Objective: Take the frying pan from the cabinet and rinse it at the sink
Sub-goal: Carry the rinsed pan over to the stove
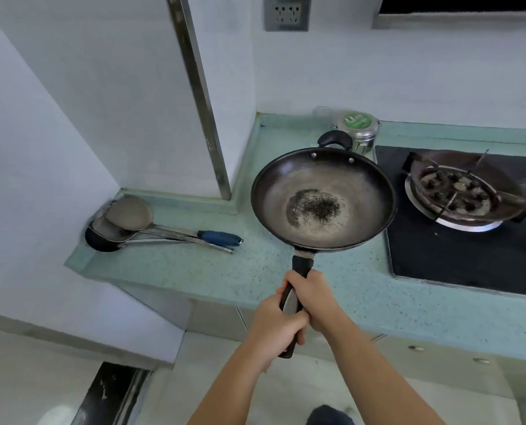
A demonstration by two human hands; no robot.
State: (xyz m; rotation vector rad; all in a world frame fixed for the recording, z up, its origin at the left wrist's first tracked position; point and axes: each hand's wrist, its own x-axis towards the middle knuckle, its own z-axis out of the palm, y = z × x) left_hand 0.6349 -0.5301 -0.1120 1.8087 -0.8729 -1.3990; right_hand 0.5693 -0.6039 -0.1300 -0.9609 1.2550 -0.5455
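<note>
Both hands are closed around the black handle of the frying pan [323,197], the left hand [274,329] lower on the grip and the right hand [317,299] just above it, fingers wrapped tight. The pan is held level above the green speckled table [194,268], beside the gas burner [458,191]. Its dark inside is dull and worn, with a blackened speckled patch at the centre.

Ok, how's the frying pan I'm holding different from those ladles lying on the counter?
The frying pan is held up over the counter by both hands, left hand and right hand; the ladles lie untouched in the corner. The pan is wide and shallow with a scorched centre; the ladles have small bowls and thin metal handles. Both look worn.
</note>
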